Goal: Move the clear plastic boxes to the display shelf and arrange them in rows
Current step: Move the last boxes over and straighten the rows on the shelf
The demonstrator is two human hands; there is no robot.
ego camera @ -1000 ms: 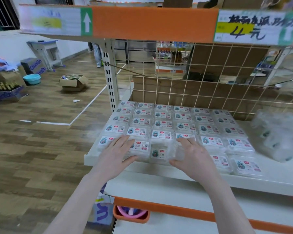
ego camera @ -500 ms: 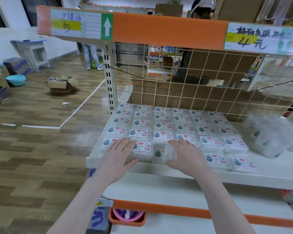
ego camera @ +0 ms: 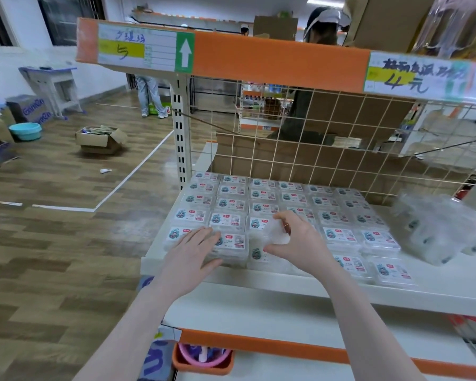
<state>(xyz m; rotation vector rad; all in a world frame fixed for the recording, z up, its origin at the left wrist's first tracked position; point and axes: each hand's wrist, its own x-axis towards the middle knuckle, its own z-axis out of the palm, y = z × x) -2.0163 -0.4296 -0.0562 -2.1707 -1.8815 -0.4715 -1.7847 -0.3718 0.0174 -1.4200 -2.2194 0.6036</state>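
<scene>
On the white metal display shelf (ego camera: 396,295), rows of clear labelled plastic boxes (ego camera: 261,207) lay before a wire-grid back panel (ego camera: 341,138); my left hand (ego camera: 195,251) lay flat, fingers spread, on the front row, my right hand (ego camera: 294,240) gripped one clear box (ego camera: 276,233), a crinkled bag of boxes (ego camera: 440,229) alongside.

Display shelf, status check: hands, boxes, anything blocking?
Left hand flat on front-row box. Right hand gripping one clear box, lifted. Rows nearly fill shelf. Loose bag at right.
</scene>
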